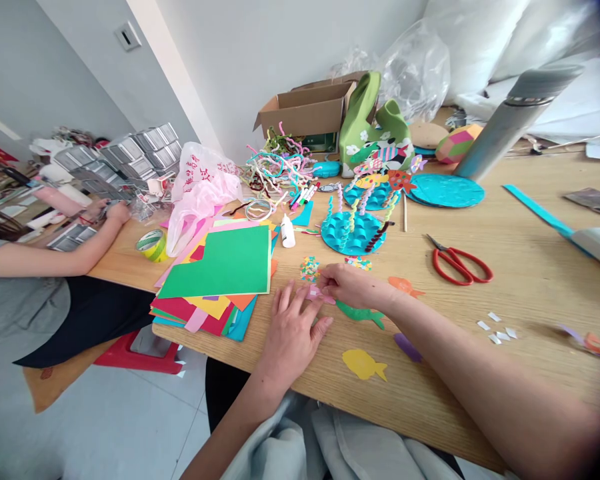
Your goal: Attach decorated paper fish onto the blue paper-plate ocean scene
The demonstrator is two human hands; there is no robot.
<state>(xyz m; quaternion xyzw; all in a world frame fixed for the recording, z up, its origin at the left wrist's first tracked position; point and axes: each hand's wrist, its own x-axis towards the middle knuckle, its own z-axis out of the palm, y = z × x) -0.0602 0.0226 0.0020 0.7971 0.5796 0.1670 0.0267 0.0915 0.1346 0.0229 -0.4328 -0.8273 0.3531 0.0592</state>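
Note:
A small pink paper fish [314, 291] lies on the table between my hands. My left hand [291, 328] is open and rests flat on the wood, its fingertips at the edge of the pink fish. Over the same fish my right hand [356, 285] is closed in a pinch; what its fingertips hold, if anything, is hidden. Under my right wrist lies a green paper shape [361, 315], with an orange paper fish [405, 287] to its right. Closer to me are a yellow paper fish [364, 365] and a purple paper shape [407, 348], partly covered by my forearm. Piles of colourful confetti [309, 268] sit just beyond my fingers.
Stacked coloured paper [225, 260] lies left, beside a white glue bottle [287, 232]. Blue discs with twisted pipe cleaners [353, 233] stand ahead. Red-handled scissors [460, 263], white paper bits [497, 328] and a tumbler [520, 123] are right. Another person's arm [80, 250] works at far left.

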